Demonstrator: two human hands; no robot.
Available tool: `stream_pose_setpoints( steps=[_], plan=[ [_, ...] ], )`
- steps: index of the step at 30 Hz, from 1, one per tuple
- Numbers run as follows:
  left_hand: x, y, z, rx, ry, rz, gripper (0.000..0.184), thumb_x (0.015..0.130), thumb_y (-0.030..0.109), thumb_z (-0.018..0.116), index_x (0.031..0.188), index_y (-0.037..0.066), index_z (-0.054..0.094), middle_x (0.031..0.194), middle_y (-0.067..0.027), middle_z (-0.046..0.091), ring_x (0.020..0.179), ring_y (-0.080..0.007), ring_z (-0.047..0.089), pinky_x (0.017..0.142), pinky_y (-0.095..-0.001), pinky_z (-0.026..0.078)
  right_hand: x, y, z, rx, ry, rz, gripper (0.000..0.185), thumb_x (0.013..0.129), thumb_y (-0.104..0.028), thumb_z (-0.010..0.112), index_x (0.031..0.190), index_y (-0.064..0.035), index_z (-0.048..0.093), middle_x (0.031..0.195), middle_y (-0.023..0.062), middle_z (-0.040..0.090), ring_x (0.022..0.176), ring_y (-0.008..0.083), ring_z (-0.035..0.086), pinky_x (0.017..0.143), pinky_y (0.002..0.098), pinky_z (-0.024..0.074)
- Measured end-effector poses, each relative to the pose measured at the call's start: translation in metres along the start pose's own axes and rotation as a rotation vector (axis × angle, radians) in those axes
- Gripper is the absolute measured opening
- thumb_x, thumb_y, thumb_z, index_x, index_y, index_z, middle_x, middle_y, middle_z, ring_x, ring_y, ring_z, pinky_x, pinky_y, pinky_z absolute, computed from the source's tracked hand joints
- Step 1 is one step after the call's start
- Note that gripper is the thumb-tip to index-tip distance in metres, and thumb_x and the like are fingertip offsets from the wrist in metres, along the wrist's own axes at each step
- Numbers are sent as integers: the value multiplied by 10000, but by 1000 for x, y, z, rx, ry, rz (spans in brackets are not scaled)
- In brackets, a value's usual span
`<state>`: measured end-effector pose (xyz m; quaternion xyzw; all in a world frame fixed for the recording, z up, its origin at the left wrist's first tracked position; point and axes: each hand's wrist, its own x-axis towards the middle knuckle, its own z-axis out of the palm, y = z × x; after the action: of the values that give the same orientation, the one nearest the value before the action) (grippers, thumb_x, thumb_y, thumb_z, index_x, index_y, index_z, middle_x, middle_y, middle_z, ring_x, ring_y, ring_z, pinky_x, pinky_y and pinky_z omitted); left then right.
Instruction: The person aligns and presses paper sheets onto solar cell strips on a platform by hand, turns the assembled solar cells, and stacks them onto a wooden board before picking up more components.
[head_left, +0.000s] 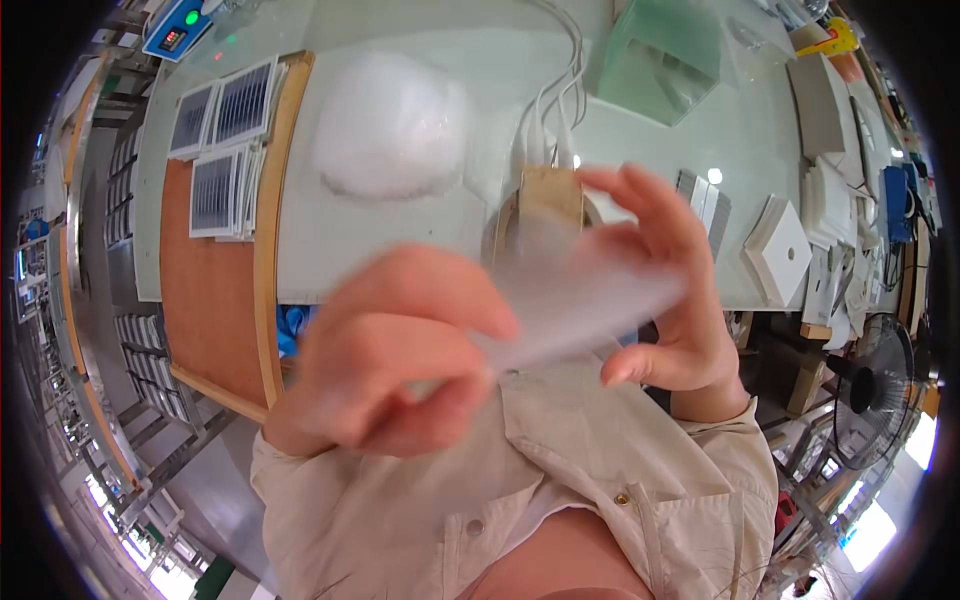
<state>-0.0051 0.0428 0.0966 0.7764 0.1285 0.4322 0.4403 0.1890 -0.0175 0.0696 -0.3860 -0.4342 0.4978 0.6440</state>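
A whitish translucent sheet or bag [590, 305], blurred by motion, stretches between my two hands in front of my chest. My left hand [410, 350] is closed, thumb and fingers pinched on the sheet's left end. On the other side, my right hand [670, 285] has thumb and fingers spread wide, with the sheet's right end close to its palm; whether it touches cannot be told. Just beyond the hands is a small tan block [550, 198] at the table edge, with white cables [560, 90] running away behind it.
On the left, a wooden tray [215, 310] bears stacks of white-framed, dark-striped panels [243, 100]. A heap of clear plastic film [390, 130] lies on the table [500, 60]. Further right are a greenish translucent box [660, 60], white foam pieces [778, 250] and a black fan [875, 390].
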Motion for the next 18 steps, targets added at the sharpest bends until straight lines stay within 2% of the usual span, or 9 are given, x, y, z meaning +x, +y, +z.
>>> stream_pose_setpoints(
  steps=[1,2,3,4,5,6,8,11,18],
  plan=[
    [-10,-3,7,-131,-27,-84,161,709,-70,556,833,14,497,808,-133,569,680,-241,569,599,-310,455,-2,-5,-7,7,6,21,375,678,-23,695,1022,5,551,1082,163,522,835,197,541,672,261,418],
    [-22,-8,14,-264,-52,-167,151,736,-68,545,854,10,493,809,-124,570,681,-227,564,604,-299,450,-4,-12,-22,-173,-259,121,297,676,-20,696,944,14,570,964,148,562,765,191,551,635,263,424],
    [-36,-13,22,-271,-48,-186,151,736,-68,545,854,10,493,809,-124,570,681,-227,564,604,-299,450,-5,-14,-30,-348,-528,218,222,675,-16,696,865,22,589,847,132,601,696,184,560,598,264,430],
    [-50,-18,31,-363,97,-347,128,776,-43,532,883,8,484,811,-108,571,684,-191,553,606,-275,441,-5,-9,-24,-412,-454,111,114,695,-6,677,753,27,584,675,84,591,586,147,539,521,244,413],
    [-62,-23,37,-451,246,-505,107,817,-19,518,911,7,475,813,-92,571,688,-155,543,608,-250,432,-5,-7,-25,-406,-455,125,114,695,-6,677,753,27,584,675,84,591,586,147,539,521,244,413],
    [-71,-29,41,-454,250,-518,107,817,-19,518,911,7,475,813,-92,571,688,-155,543,608,-250,432,-4,-4,-26,-552,-412,148,106,705,-1,667,764,24,582,683,79,586,582,122,526,511,227,400],
    [-83,-41,46,-377,368,-691,94,873,41,490,956,9,464,824,-58,567,695,-91,514,617,-211,414,-3,4,-24,-758,-299,180,75,745,6,635,792,12,578,676,40,564,562,56,476,484,182,361],
    [-88,-49,49,-318,412,-748,99,883,67,484,966,14,472,831,-47,565,701,-68,509,611,-195,408,-3,9,-20,-772,-190,325,76,764,-6,632,803,13,570,665,14,561,556,36,454,484,175,351],
    [-80,-50,45,-385,383,-792,112,896,59,449,996,17,475,845,-50,566,703,-85,530,610,-203,417,-3,13,-19,-570,-248,244,92,779,-23,634,805,19,556,653,-1,576,550,17,456,489,155,345]
  ],
)
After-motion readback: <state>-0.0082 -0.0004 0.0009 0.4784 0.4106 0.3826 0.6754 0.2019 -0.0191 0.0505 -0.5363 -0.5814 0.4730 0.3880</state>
